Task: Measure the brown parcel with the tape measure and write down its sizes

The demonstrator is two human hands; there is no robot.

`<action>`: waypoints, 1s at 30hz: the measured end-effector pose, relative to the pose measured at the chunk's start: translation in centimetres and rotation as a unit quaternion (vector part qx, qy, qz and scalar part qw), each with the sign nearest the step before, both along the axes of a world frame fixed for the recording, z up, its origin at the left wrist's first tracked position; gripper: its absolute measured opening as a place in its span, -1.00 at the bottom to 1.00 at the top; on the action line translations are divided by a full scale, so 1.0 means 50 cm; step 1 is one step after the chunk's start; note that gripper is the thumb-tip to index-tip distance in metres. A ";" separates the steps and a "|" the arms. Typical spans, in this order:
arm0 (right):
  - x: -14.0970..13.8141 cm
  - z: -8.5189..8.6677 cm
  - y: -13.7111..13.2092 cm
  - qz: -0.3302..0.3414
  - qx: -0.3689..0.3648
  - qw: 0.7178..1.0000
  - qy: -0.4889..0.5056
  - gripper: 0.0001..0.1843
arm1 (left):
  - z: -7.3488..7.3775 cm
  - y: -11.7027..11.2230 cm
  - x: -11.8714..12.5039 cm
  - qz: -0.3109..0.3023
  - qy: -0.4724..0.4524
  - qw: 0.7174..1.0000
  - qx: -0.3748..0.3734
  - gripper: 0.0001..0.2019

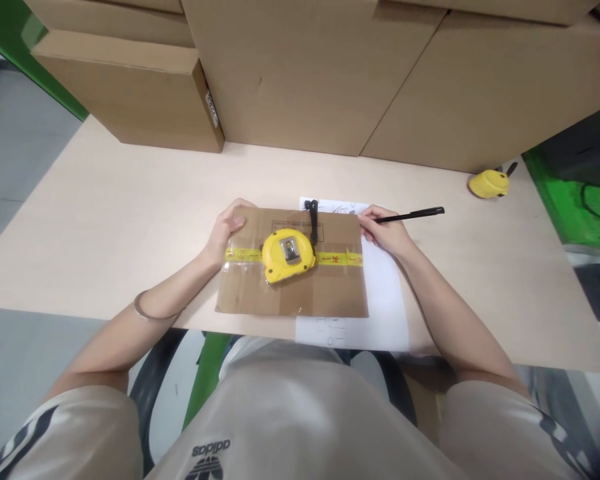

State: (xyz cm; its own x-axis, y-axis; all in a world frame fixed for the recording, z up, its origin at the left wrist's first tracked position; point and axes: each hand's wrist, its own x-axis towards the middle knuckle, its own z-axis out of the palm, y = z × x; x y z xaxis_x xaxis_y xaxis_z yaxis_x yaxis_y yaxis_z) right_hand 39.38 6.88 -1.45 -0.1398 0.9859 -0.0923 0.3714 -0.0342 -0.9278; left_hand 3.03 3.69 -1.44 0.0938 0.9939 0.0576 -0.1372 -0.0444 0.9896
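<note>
Head view shows our left hand [229, 230] pressing the flattened cardboard piece [293, 267] at frame centre, fingers curled over its edge. Our right hand [383, 230] grips a black pen [415, 214]. We should hold the cardboard steady so the tape measure [287, 255] stays put.

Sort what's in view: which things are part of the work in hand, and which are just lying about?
In use: cardboard sheet, yellow tape measure on it, black pen in right hand, paper sheet underneath, left hand holding the cardboard's edge.
Lying about: second tape measure, cardboard boxes.
</note>
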 end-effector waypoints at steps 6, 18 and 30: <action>0.000 -0.002 0.006 0.013 -0.019 1.000 -0.007 -0.50 | 0.004 -0.002 0.002 0.005 -0.011 1.000 -0.013 -0.64; 0.001 -0.006 0.007 -0.002 -0.017 1.000 -0.001 -0.49 | 0.012 -0.004 0.008 0.005 -0.008 1.000 -0.004 -0.64; 0.001 -0.009 0.006 -0.001 -0.013 1.000 0.002 -0.49 | 0.014 -0.004 0.011 0.012 -0.007 1.000 -0.001 -0.65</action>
State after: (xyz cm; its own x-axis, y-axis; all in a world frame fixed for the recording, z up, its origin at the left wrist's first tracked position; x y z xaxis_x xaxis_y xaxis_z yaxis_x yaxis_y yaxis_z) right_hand 39.44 7.19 -1.92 -0.1376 0.9836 -0.1167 0.3685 -0.0585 -0.9278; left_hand 3.58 3.49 -0.76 0.0693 0.9959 0.0576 -0.1502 -0.0467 0.9876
